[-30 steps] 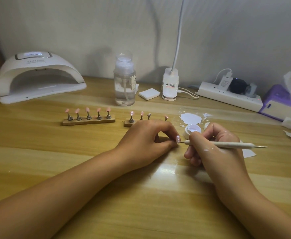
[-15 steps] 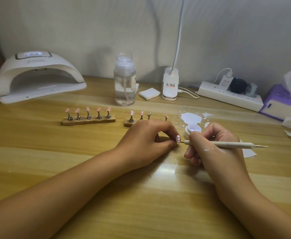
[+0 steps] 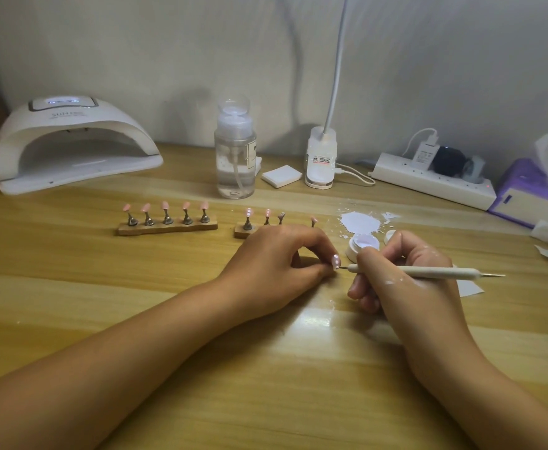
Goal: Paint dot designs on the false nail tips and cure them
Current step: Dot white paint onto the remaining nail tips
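Note:
My left hand (image 3: 276, 264) rests on the wooden table and pinches a pink false nail tip (image 3: 335, 261) with white dots on it. My right hand (image 3: 406, 280) grips a white dotting pen (image 3: 428, 272), and its fine point touches the lower part of that tip. Just behind the pen stands an open small jar of white gel (image 3: 363, 243). One wooden holder (image 3: 167, 226) carries several pink tips on stands. A second holder (image 3: 245, 229) is partly hidden by my left hand; two of its tips show white dots.
A white curing lamp (image 3: 71, 144) sits at the back left with its display lit. A clear pump bottle (image 3: 235, 151), a white pad (image 3: 281, 176), a desk lamp base (image 3: 320, 157), a power strip (image 3: 428, 180) and a purple tissue box (image 3: 536, 193) line the back. White spilled paint (image 3: 360, 222) lies near the jar.
Almost nothing has moved; both hands hold the same pose with the pen point at the nail tip.

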Motion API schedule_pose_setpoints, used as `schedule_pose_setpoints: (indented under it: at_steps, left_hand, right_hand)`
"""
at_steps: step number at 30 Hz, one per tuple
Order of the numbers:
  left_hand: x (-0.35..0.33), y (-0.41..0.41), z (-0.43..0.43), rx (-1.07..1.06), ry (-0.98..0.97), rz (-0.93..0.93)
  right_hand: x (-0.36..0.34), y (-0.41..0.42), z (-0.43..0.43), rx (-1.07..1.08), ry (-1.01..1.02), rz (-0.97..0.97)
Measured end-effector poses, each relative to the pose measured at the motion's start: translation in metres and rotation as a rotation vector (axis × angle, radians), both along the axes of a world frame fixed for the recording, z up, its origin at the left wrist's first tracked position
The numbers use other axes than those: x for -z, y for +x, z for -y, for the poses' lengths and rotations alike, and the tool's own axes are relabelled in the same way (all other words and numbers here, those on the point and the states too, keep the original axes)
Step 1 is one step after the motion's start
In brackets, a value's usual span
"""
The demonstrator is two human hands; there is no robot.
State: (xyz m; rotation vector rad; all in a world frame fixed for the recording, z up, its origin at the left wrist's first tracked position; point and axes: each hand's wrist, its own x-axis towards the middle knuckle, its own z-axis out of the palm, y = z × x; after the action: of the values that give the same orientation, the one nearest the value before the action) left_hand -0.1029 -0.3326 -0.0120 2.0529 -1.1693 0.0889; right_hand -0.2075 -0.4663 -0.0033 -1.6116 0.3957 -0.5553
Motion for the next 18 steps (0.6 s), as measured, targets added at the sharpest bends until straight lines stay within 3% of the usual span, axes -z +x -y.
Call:
schedule_pose_setpoints:
  at_steps: [18]
  left_hand:
    - [0.0018, 0.0006, 0.0007, 0.003, -0.029, -0.050]
  right_hand:
    - [-0.0014, -0.0012, 0.0022, 0.037, 0.035, 0.073]
